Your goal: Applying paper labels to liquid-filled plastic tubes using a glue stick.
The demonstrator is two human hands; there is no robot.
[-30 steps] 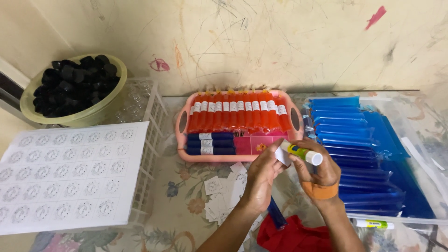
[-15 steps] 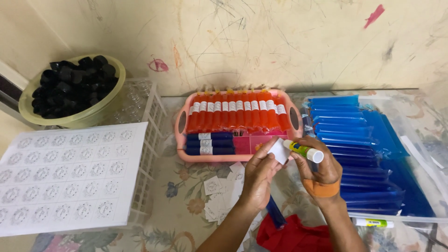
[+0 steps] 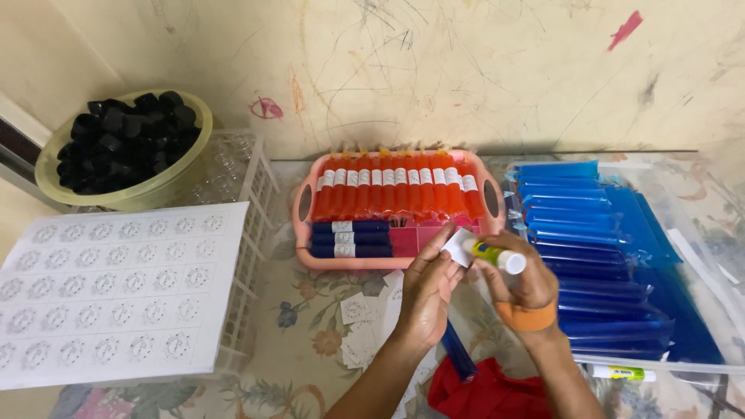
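Scribbled cream wall backs a desk [image 3: 310, 326] covered with a floral cloth.

Change since the earlier views: both hands sit at the same spot at the desk centre. The small white label [image 3: 458, 247] remains pinched at the left fingertips; the glue stick keeps its tilt, tip against the label.

Position of items: the left hand [image 3: 427, 291] grips the label between thumb and fingers, closed on it. The right hand [image 3: 524, 283], an orange band on its wrist, is closed round the glue stick [image 3: 497, 254], whose white cap end points to 4 o'clock and whose tip meets the label at 10 o'clock.

Containers, left to right:
- Yellow-green bowl [image 3: 167, 186] at 10 o'clock, full of black caps [image 3: 124, 140].
- White wire rack [image 3: 248, 225] with a sheet of printed round stickers [image 3: 116, 287] lying over it.
- Pink tray [image 3: 306, 256] at 12 o'clock from the hands, holding a row of orange tubes [image 3: 396, 194] and dark blue tubes [image 3: 349, 239].
- Clear bin [image 3: 698, 256] at 3 o'clock, stacked with blue tubes [image 3: 605, 264].

Red cloth [image 3: 489, 392] lies at 6 o'clock, between the forearms.
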